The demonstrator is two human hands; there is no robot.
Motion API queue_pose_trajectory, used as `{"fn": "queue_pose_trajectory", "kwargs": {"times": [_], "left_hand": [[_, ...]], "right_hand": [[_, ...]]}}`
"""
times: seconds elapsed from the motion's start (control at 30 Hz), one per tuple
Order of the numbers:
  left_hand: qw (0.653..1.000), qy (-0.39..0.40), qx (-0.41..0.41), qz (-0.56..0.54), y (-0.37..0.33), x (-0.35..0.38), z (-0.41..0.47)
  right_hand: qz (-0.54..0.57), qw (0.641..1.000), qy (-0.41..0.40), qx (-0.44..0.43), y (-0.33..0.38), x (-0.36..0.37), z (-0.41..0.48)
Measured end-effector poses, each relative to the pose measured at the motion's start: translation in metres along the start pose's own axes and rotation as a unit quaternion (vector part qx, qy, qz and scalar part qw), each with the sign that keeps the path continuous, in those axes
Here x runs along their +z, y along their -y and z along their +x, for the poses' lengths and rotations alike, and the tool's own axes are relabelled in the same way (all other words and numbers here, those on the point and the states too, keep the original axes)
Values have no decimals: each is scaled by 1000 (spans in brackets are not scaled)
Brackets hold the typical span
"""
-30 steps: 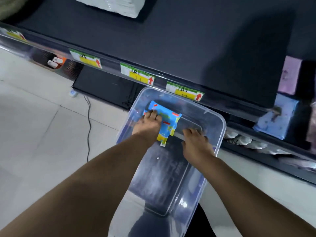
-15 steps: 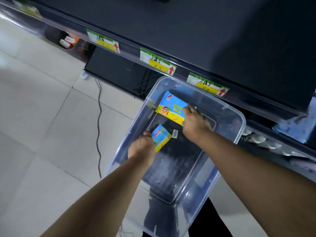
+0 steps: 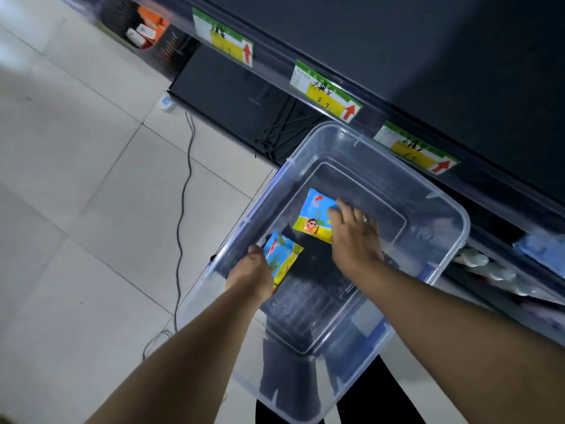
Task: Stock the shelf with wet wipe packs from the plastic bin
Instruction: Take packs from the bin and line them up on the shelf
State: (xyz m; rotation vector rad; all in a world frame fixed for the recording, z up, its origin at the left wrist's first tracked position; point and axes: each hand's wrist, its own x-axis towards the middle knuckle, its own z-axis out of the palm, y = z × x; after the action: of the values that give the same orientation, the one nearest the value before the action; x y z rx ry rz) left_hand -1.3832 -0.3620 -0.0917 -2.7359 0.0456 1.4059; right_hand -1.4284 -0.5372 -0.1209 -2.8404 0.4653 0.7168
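Gripping near wet wipe pack (image 3: 284,255) with left hand (image 3: 249,270); covering far pack (image 3: 313,218) with right hand (image 3: 354,237), probably pinching it. Shelf (image 3: 458,71) up ahead, nearer right hand.

Price tags (image 3: 325,93) on the shelf edge (image 3: 272,67) show red arrows; handwriting unreadable.
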Motion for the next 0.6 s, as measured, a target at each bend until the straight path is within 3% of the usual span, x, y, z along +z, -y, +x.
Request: {"fn": "queue_pose_trajectory", "kwargs": {"times": [0.23,0.37,0.47,0.6], "left_hand": [[1000,-3,20,9,7,-2,-2],[1000,5,17,4,10,0,-17],[1000,-3,16,-6,12,-7,-35],[1000,1,28,3,11,-26,-63]], "right_hand": [[-45,994,58,78,-10,-6,36],[60,987,84,127,-14,-7,12],[153,974,59,153,-13,-18,-16],[182,969,27,166,-12,-43,-54]]}}
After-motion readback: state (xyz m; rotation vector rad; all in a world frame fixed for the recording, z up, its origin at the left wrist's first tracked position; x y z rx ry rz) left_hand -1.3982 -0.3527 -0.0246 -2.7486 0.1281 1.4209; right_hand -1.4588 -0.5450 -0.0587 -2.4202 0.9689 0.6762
